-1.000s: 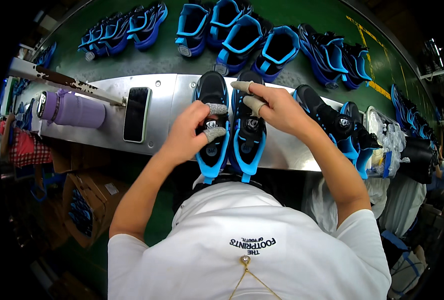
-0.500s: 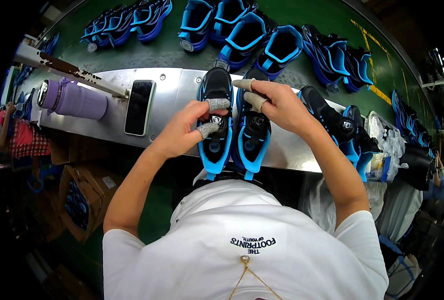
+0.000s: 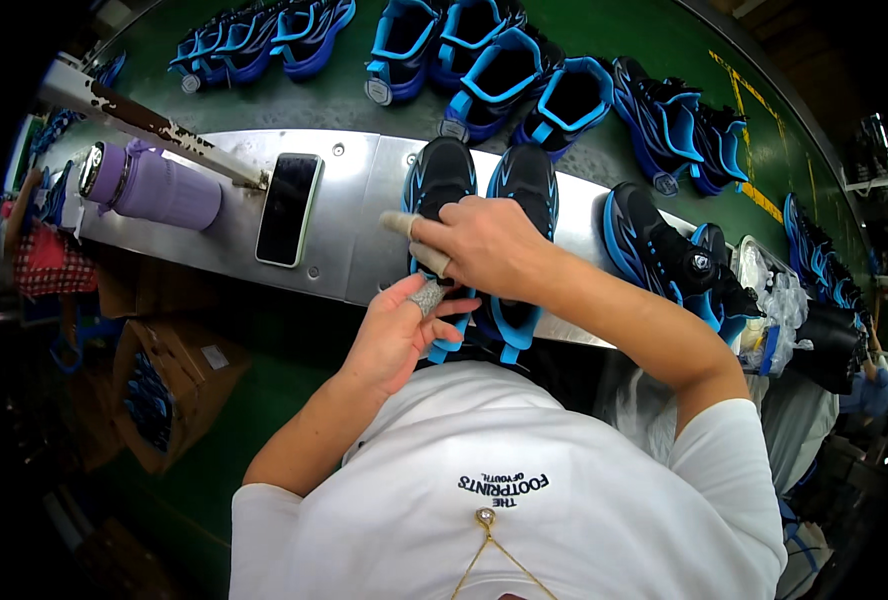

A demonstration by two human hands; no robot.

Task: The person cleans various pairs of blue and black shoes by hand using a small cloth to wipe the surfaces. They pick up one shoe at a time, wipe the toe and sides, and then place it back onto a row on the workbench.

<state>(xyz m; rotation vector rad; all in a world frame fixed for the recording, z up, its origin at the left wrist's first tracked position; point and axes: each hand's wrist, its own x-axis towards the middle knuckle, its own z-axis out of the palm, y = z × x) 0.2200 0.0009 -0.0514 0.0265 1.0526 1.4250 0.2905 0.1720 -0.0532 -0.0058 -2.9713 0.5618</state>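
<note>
Black-and-blue sports shoe (image 3: pixel 444 168) under right hand (image 3: pixel 499 245), left hand (image 3: pixel 396 330) at opening | hands together, grip unclear | heel (image 3: pixel 443 352) overhangs silver metal bench (image 3: pixel 359 205), surface showing leftward

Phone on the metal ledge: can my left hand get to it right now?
Probably yes: nothing stands on the metal ledge between the left hand and the phone. The hand's fingers are over a black-and-blue shoe, though, so they may need to leave that first.
</note>
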